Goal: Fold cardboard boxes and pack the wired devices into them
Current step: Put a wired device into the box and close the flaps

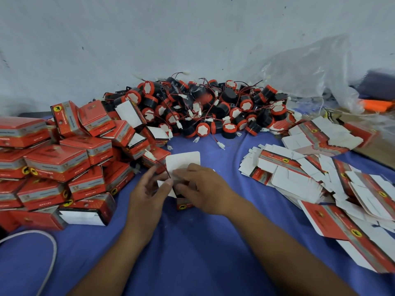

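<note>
white cable [50, 251]: seen nearest, well to the left of the fingers and closer to the person, curved on the blue cloth [192, 253].
left hand [147, 191]: fingers are curled against the left side of a small box [184, 205], which is held by them; the thumb tip is met by the fingertips of the other hand.
right hand [203, 189]: fingers are bent down over the open top of the same box, so it is gripped from the right; whether the wire is also pinched cannot be told.
small box: held between both hands just above the cloth; only its red lower corner is seen under the fingers.
flap [183, 162]: white, stood up just behind the fingertips.
wire [163, 167]: red and black, led out between the fingertips, up and to the left, to a white connector [149, 155].
folded boxes [59, 163]: piled to the left of the fingers, some with the end open.
flat boxes [316, 176]: spread unfolded to the right of the fingers.
wired devices [213, 107]: heaped beyond the fingertips, round, black and red.
plastic bag [310, 67]: clear, far beyond the fingers to the right, against the grey wall [149, 39].
</note>
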